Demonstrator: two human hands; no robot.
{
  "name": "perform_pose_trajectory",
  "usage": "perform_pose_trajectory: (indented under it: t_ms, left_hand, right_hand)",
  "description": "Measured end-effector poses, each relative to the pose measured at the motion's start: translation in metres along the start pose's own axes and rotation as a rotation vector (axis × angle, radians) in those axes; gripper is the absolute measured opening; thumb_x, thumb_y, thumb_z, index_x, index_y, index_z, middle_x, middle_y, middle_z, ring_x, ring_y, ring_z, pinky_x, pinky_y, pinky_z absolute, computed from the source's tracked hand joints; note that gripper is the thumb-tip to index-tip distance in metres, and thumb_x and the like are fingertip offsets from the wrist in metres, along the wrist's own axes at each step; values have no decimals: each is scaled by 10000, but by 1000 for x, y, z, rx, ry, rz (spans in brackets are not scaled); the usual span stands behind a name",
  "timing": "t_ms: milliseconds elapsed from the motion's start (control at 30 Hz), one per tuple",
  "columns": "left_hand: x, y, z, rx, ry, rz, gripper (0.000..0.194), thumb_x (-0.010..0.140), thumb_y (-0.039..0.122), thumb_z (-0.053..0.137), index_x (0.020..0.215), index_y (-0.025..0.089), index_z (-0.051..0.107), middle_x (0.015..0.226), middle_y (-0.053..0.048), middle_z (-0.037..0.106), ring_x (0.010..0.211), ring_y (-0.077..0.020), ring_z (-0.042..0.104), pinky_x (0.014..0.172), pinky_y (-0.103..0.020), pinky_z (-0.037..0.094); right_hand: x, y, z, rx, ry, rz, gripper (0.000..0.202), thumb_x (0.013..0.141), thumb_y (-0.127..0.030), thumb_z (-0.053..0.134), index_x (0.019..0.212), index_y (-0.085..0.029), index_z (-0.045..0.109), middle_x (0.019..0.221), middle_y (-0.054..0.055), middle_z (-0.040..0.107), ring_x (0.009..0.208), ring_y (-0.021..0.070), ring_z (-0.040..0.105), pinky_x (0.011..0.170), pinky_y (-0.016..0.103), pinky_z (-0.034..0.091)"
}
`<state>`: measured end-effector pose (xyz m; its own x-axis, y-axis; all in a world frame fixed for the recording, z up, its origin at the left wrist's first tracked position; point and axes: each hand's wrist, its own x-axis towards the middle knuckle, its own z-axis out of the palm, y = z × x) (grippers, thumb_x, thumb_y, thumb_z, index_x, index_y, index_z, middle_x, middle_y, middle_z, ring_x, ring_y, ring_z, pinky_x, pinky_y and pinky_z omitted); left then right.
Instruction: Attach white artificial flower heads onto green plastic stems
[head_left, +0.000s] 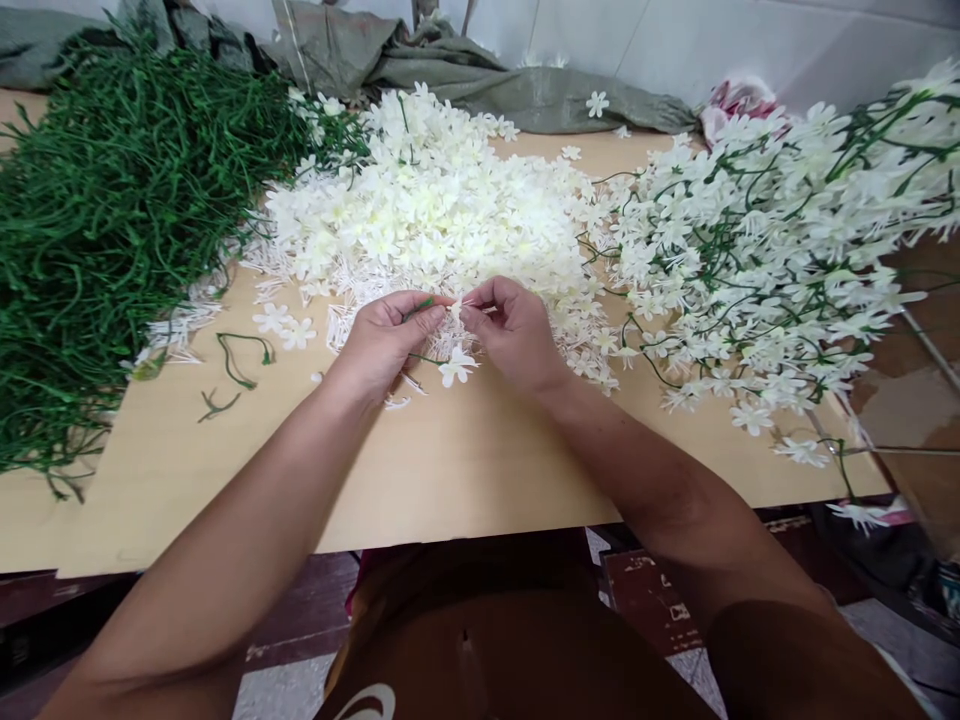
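Observation:
My left hand [395, 335] is closed on a green plastic stem; its tip shows between thumb and forefinger, and a branch with a white artificial flower [457, 367] sticks out below. Facing it, my right hand [510, 330] pinches a small white flower piece [456, 311] against the stem's end. The fingertips of both hands almost meet, so the joint itself is partly hidden. Just behind the hands lies a heap of loose white blossoms [420, 215] with thin white stamens [360, 290] at its near edge.
A big pile of green stems [142, 190] fills the left. At right lies a stack of assembled white flowers [735, 250], some over the table edge. Loose stems [238, 362] and blossoms [298, 334] are scattered on the tabletop [465, 470]. Grey-green cloth [517, 95] runs along the wall.

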<state>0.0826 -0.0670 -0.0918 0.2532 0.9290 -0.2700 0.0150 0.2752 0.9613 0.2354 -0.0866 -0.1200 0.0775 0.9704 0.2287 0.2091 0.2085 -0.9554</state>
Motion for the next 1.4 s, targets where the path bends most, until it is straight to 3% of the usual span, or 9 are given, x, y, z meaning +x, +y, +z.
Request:
perform_pose_trajectory:
  t_ms: [167,433,533,667,833,1033,1200,1300,1400]
  left_hand:
    - [4,-3,0,111,53,150,105,677,194,698,769,166,657,541,54,514,451,-60,386,454,-201,333]
    - [3,0,0,259,82,244,33,699,172,651,718,161,626,518,54,454,483,-71,366,474,-203,285]
    - [1,1,1,296,93,255,33,700,165,643,703,166,610,489,68,381,473,-68,314,467,-202,249]
    - [1,-3,1,308,87,262,31,711,179,626,703,172,597,517,56,408,507,-79,348,491,-201,281]
    - [1,-6,-2,362,23,261,53,703,192,625,749,167,617,539,51,436,518,-83,363,503,-208,288]
    - [-2,-5,3,331,66,295,42,722,179,609,712,178,569,535,57,402,508,-78,336,504,-214,275]
    - [-3,0,6,299,85,289,70,723,169,614,702,182,549,541,56,412,510,-77,334,502,-211,273]
    - [-2,4,5,286,76,231,79,711,159,607,687,181,536,557,50,447,526,-79,361,507,-204,291]
    - [0,2,3,271,56,213,81,697,177,613,675,177,535,574,43,470,548,-83,391,523,-205,315]
  right_hand:
    - [3,1,-1,104,-70,60,114,740,-267,625,745,-189,543,657,-46,523,603,84,527,587,247,470]
    - [2,3,0,55,-73,6,121,788,-276,604,764,-190,522,672,-45,515,604,76,507,595,242,465]
    - [-2,2,1,4,-65,-39,226,815,-391,629,820,-194,518,745,-20,539,674,95,531,608,245,473]
    - [-5,0,2,-84,-7,-80,488,689,-520,767,974,-201,533,988,42,563,821,123,547,641,252,483]
    - [-3,4,-1,-122,-168,-162,351,830,-533,630,871,-201,525,750,-27,504,645,91,456,630,261,431]
    - [-1,1,-2,-99,-118,-212,301,881,-442,581,736,-207,460,644,-53,439,595,82,396,582,250,367]
    - [-3,-2,-2,-62,-130,-157,277,909,-357,542,697,-205,448,639,-44,468,609,79,449,585,236,396]
    - [-4,-2,-3,-73,-105,-157,250,919,-426,532,815,-199,536,758,-11,550,654,86,518,612,236,459]
    - [-6,-3,-6,-200,-63,-270,381,859,-482,622,1120,-209,568,1097,70,588,797,124,575,683,272,521]
